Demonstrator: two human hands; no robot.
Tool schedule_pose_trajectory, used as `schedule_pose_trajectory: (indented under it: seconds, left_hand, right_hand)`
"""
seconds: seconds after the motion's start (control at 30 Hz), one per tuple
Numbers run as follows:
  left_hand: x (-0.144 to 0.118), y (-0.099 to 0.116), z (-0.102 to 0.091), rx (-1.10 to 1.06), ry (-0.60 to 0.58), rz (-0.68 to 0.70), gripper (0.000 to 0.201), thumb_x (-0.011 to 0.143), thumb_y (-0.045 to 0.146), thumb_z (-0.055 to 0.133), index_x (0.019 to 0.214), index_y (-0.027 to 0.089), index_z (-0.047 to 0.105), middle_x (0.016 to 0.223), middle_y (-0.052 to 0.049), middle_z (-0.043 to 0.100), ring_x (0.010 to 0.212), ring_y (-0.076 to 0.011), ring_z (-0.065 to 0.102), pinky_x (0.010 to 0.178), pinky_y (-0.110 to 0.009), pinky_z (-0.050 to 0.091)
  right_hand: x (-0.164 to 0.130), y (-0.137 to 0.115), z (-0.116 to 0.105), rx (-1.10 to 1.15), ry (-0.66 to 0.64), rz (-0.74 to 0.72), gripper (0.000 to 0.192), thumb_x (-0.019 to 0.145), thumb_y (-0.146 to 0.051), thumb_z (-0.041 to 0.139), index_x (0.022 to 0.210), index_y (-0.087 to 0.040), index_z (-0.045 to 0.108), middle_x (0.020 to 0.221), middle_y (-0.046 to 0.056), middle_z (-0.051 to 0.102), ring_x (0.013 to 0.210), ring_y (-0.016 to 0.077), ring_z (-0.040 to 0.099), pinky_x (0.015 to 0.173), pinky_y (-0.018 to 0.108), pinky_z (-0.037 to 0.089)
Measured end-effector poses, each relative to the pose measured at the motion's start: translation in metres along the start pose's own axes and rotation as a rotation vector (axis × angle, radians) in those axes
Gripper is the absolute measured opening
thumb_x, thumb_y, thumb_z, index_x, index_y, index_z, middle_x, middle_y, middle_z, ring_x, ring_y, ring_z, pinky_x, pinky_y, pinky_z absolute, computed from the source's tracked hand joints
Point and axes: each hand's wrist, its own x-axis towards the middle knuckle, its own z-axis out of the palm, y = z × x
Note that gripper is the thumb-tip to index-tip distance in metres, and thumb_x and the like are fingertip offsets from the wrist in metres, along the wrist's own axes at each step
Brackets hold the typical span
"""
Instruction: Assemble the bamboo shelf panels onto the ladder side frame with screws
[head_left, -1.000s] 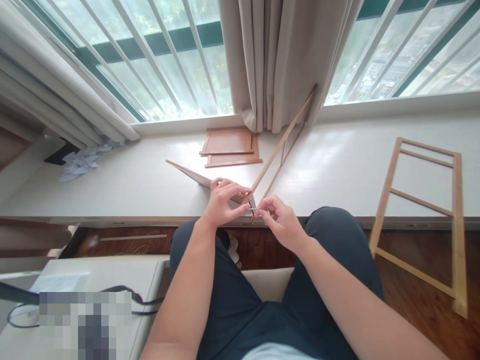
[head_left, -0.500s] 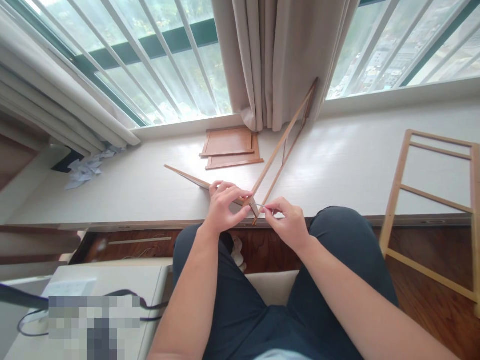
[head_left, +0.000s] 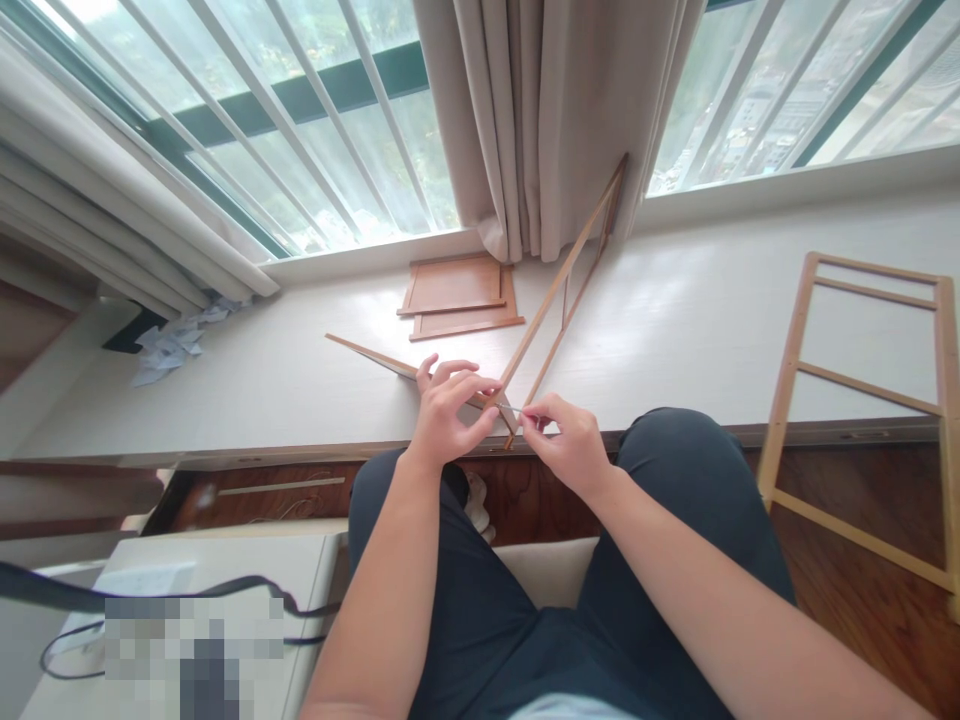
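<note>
Head view, frame centre: left hand (head_left: 444, 418) gripping frame (head_left: 556, 292) corner; right hand (head_left: 568, 447) pinching thin pin (head_left: 516, 410) against it.

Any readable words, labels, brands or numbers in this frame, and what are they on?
None can be read.
Pixelated patch on the white surface, lower left: blurred out, unreadable.
Paper sheet beside it: any print is too small to tell.
Wooden frames, flat panels and both hands' piece: no markings visible.

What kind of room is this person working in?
Probably a room in a home, high up in a building: a wide white window ledge serves as a bench, beige curtains hang at barred windows, and other buildings show outside.
</note>
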Motion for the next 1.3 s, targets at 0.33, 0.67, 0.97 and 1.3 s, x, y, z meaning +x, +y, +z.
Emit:
schedule_pose_trajectory:
  seconds: [0.33, 0.67, 0.97, 1.3]
  left_hand:
    - [-0.003, 0.001, 0.004, -0.003, 0.036, 0.027, 0.022, 0.085, 0.036, 0.064, 0.105, 0.031, 0.071, 0.088, 0.000, 0.075, 0.123, -0.0291, 0.060, 0.125, -0.056, 0.011]
    - [-0.005, 0.000, 0.008, 0.024, 0.082, 0.049, 0.021, 0.083, 0.035, 0.068, 0.103, 0.030, 0.070, 0.092, 0.000, 0.076, 0.122, -0.0283, 0.061, 0.126, -0.055, 0.010]
    - [-0.004, -0.001, 0.010, 0.016, 0.095, 0.049, 0.020, 0.083, 0.035, 0.069, 0.102, 0.030, 0.070, 0.089, 0.001, 0.076, 0.118, -0.0276, 0.063, 0.125, -0.055, 0.012]
    - [-0.003, 0.000, 0.009, 0.006, 0.104, 0.075, 0.019, 0.084, 0.035, 0.070, 0.102, 0.029, 0.069, 0.089, 0.002, 0.075, 0.116, -0.0266, 0.064, 0.124, -0.054, 0.015]
  right_hand:
    - [0.001, -0.003, 0.003, -0.052, -0.011, -0.124, 0.013, 0.094, -0.017, 0.058, 0.086, -0.023, 0.066, 0.075, 0.003, 0.069, 0.068, 0.0183, 0.065, 0.069, 0.031, 0.054]
    - [0.002, -0.001, 0.004, 0.006, 0.014, -0.135, 0.009, 0.097, -0.024, 0.064, 0.090, -0.021, 0.068, 0.075, 0.003, 0.070, 0.067, 0.0167, 0.067, 0.067, 0.028, 0.054]
    - [0.000, 0.000, 0.008, 0.187, -0.008, 0.045, 0.022, 0.094, -0.041, 0.071, 0.086, -0.021, 0.066, 0.073, 0.002, 0.074, 0.062, 0.0164, 0.070, 0.062, 0.026, 0.056]
    - [0.002, -0.001, 0.018, 0.686, -0.064, 0.504, 0.033, 0.091, -0.053, 0.071, 0.089, -0.020, 0.064, 0.061, 0.001, 0.072, 0.040, 0.0130, 0.058, 0.041, 0.023, 0.045]
